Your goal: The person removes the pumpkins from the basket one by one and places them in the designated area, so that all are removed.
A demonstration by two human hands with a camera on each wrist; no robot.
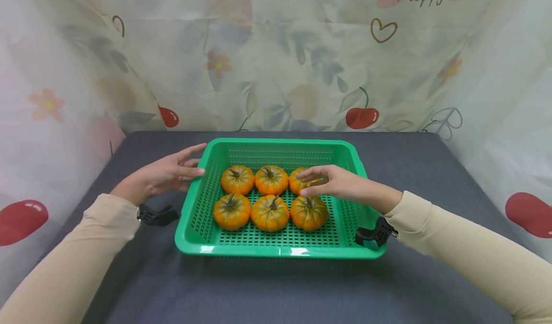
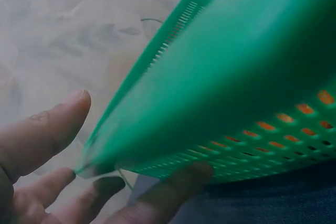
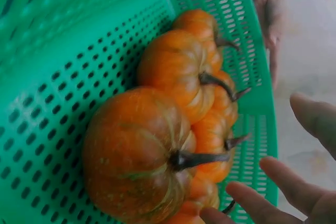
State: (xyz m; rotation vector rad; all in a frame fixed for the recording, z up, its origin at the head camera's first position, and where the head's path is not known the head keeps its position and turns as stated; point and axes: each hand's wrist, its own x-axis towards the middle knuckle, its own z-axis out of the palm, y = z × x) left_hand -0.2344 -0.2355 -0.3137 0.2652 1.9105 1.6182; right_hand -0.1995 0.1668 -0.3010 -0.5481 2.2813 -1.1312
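Several small orange pumpkins [image 1: 270, 213] with dark stems stand in two rows of three inside a green plastic basket [image 1: 280, 252]. At the basket's left rim is my left hand [image 1: 166, 173], fingers spread; in the left wrist view its fingers lie by the basket's outer wall [image 2: 210, 103], and whether they touch it I cannot tell. My right hand [image 1: 340, 182] hovers over the right-hand pumpkins with loosely bent fingers and holds nothing. It partly hides the back right pumpkin [image 1: 295, 182]. In the right wrist view its fingertips are close to the pumpkins, near a large front one [image 3: 139, 156].
The basket stands on a dark grey table [image 1: 276, 290]. Behind the table hangs a printed curtain [image 1: 276, 75] with hearts, cherries and flowers, and similar cloth stands at both sides. Each wrist wears a black strap device [image 1: 158, 215].
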